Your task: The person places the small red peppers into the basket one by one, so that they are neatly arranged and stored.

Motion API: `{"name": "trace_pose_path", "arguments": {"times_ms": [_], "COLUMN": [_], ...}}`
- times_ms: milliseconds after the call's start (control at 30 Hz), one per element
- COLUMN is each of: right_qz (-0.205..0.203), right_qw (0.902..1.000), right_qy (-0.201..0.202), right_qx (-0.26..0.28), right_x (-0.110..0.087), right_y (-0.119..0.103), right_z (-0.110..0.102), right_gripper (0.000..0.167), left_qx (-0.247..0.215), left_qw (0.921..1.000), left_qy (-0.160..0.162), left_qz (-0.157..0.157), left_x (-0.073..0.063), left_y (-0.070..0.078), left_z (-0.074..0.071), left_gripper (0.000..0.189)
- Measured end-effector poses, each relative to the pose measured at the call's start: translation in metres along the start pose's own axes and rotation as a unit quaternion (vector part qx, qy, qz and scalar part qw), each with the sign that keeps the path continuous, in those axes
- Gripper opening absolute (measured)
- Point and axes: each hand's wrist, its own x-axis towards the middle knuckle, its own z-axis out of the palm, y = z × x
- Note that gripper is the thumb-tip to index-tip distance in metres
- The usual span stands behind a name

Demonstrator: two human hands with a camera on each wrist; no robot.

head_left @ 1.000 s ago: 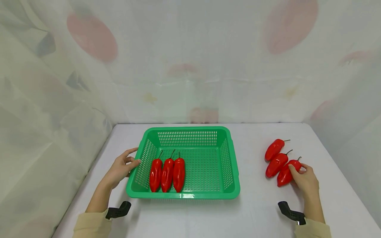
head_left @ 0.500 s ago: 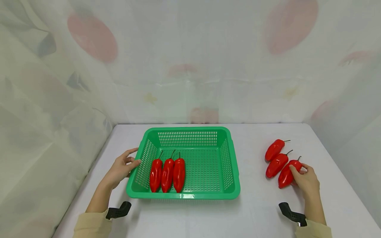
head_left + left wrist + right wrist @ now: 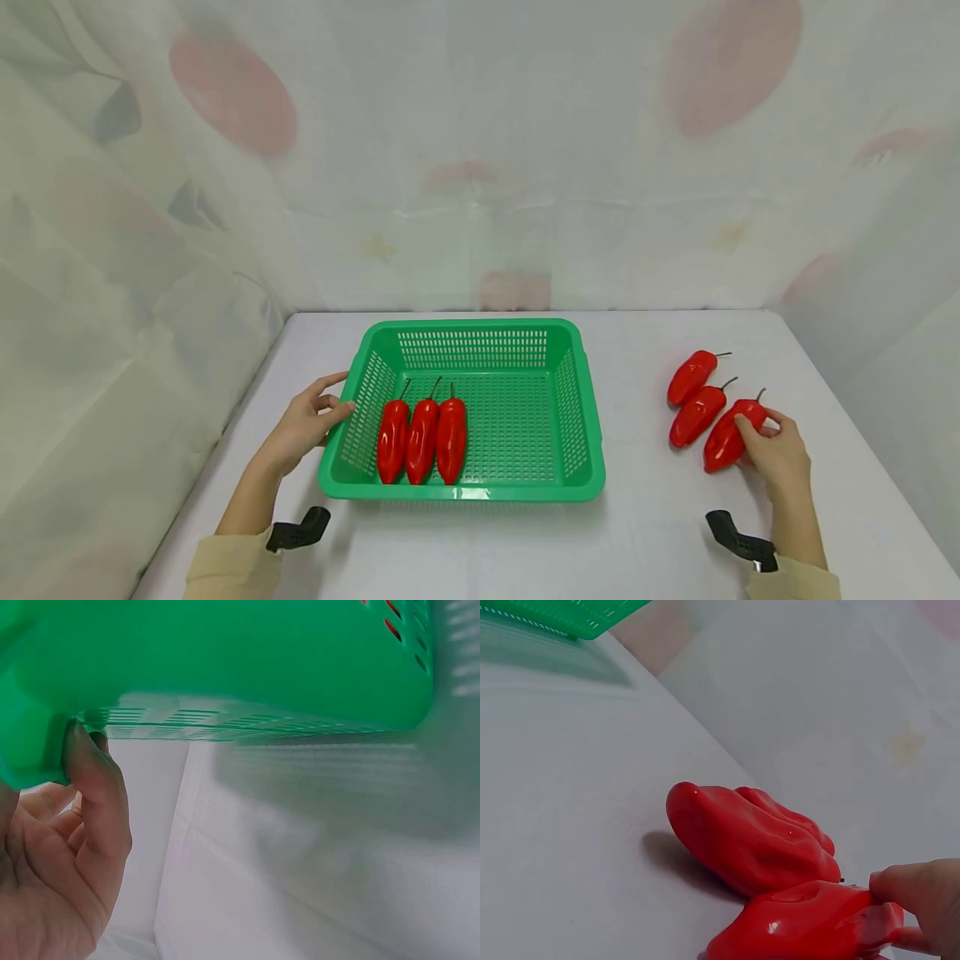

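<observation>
My left hand (image 3: pixel 302 427) grips the left rim of a green plastic basket (image 3: pixel 465 493), thumb over the rim and fingers outside; the left wrist view shows a finger (image 3: pixel 101 795) hooked under the rim. Inside the basket, three red peppers (image 3: pixel 422 440) lie side by side at the left, stems pointing away. On the right, my right hand (image 3: pixel 782 454) pinches the stem end of another red pepper (image 3: pixel 726 440), its tip pointing toward me. In the right wrist view the thumb (image 3: pixel 904 885) presses on this pepper (image 3: pixel 795 922), which overlaps its neighbour there.
Two more red peppers, a middle one (image 3: pixel 697 417) and a far one (image 3: pixel 692 377), lie slanted on the white table (image 3: pixel 637 533) just left of the held one. A pale printed curtain (image 3: pixel 600 167) rises behind the table and along both sides.
My right hand has shifted slightly to the right with its pepper, widening the space to the middle pepper. The left hand and the basket have stayed put.
</observation>
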Motion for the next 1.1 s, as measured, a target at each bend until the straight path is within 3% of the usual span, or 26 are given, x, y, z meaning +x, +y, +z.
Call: {"name": "trace_pose_path", "arguments": {"times_ms": [267, 600, 900, 1100], "right_qz": [0.008, -0.020, -0.036, -0.070], "right_qw": [0.9997, 0.9993, 0.9983, 0.9967], "right_qy": [0.007, 0.025, 0.014, 0.015], "right_qx": [0.024, 0.022, 0.044, 0.038], "right_x": [0.005, 0.053, 0.030, 0.033], "right_y": [-0.001, 0.041, 0.006, -0.001], "right_z": [-0.001, 0.011, 0.003, 0.007], "right_gripper": [0.084, 0.095, 0.090, 0.089], "left_qx": [0.002, 0.005, 0.004, -0.003], "left_qw": [1.0000, 1.0000, 1.0000, 1.0000], "left_qy": [-0.001, -0.001, 0.007, 0.004], "left_qz": [0.000, 0.008, 0.005, 0.006], "left_x": [0.000, 0.001, 0.002, 0.002], "left_y": [0.001, -0.003, -0.004, -0.005], "left_z": [0.000, 0.000, 0.000, 0.001], "left_gripper": [0.062, 0.063, 0.062, 0.062]}}
